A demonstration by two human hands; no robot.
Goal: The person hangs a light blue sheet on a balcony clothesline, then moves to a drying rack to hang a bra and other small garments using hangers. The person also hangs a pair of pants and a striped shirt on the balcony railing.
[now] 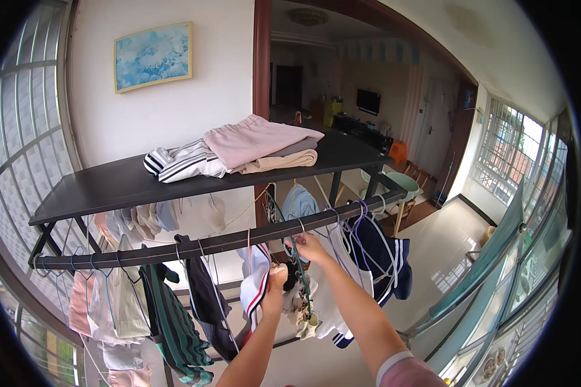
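Note:
Below the black rail [232, 242] of a clothes rack, my left hand [277, 283] is closed on a white garment with red and navy stripes [255, 288], beside a pink hanger. My right hand [306, 246] is raised near the rail, its fingers bent at the hook of a white hanger [298, 221]; the exact grip is partly hidden. A green cord or hanger [306, 285] with small clothes items hangs between my hands. Right of it hang white garments [331, 285] and a navy garment [375, 246]. To the left hang a dark garment [206, 285] and a green-striped garment [172, 314].
Folded clothes, a pink pair on top [261, 138], lie on the rack's black shelf [97, 184]. Several empty hangers [109, 275] and plastic bags [128, 309] hang at the left. Beyond stand a green basin [402, 185] and an orange stool [398, 151]. A teal curtain [484, 266] hangs right.

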